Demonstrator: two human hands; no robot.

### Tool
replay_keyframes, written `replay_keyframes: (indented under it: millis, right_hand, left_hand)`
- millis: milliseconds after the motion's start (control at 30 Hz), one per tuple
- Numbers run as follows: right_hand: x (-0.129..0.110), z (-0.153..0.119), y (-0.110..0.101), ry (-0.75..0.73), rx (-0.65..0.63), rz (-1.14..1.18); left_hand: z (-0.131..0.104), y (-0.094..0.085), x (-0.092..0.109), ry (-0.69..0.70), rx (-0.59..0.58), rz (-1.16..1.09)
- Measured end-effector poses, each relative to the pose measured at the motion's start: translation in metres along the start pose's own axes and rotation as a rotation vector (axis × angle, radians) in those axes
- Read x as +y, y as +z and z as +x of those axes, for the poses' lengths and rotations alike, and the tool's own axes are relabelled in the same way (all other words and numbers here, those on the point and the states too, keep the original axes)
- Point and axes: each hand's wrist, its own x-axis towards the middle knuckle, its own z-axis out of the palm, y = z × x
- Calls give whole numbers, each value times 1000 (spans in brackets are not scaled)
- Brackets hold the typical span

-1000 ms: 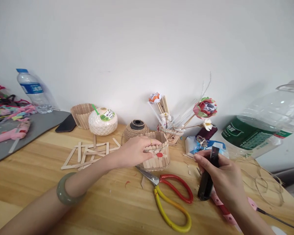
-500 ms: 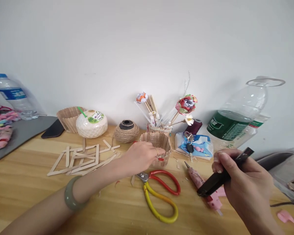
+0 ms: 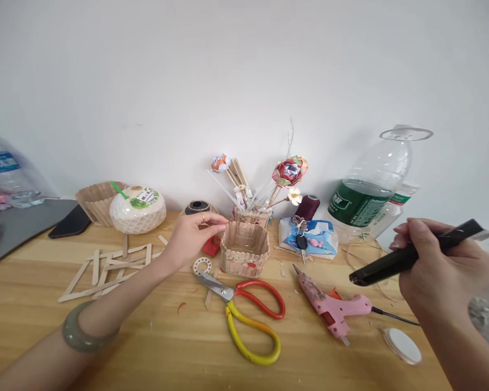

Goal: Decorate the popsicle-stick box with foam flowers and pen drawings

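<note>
My left hand [image 3: 198, 233] is at the rear left edge of a small wooden-stick basket [image 3: 244, 260], fingers pressed together; what they hold, if anything, is too small to tell. My right hand [image 3: 436, 260] grips a long black object [image 3: 407, 263] above the table's right side. In front of the basket lie scissors [image 3: 228, 293] with one red and one yellow handle. A pink glue gun [image 3: 334, 309] rests on the table between the scissors and my right hand. Beside the basket's left side are a red piece [image 3: 211, 247] and a white ring with holes [image 3: 202, 265].
Wooden sticks [image 3: 95, 266] lie at the left, before a white coconut [image 3: 138, 212] and another stick basket [image 3: 100, 201]. Behind stand twine [image 3: 198, 207] and paper flowers [image 3: 290, 171]. Keys [image 3: 301, 241] lie on a blue packet [image 3: 328, 239], near a large bottle [image 3: 362, 201].
My left hand has moved from the front of the basket to its rear left edge. My right hand has shifted right with the black object, uncovering the glue gun. The view has turned slightly right.
</note>
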Motion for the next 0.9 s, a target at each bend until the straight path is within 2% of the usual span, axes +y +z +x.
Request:
replay_keyframes:
  millis: [67,167,333,433,533,633,700,800,900]
  right_hand:
    - [18,5,-1,-10,-24,-94]
    - [44,7,-1,60,-97,-185]
    - [65,8,0,114,-208,-300]
    - [69,8,0,155,-375,-400]
    - [72,7,-1,146,-531,-504]
    - [78,7,0,72,-602,-596]
    - [84,10,3,15,-659,-652]
    - [97,12,9,-68,-782,-705]
    - [112,11,15,-166,-850,-740]
  left_hand:
    - [3,-4,-2,-20,85,-35]
    - [5,-7,-2,-26,162,-65]
    - [8,-12,1,-14,179,-45]
    - [8,-13,2,1,86,-25]
    - [7,-11,-1,18,-118,-13]
    - [9,-4,-13,17,-321,14]
    - [10,3,-22,24,-401,31]
    - [10,15,-33,64,-468,36]
    - [3,22,-33,140,-427,62]
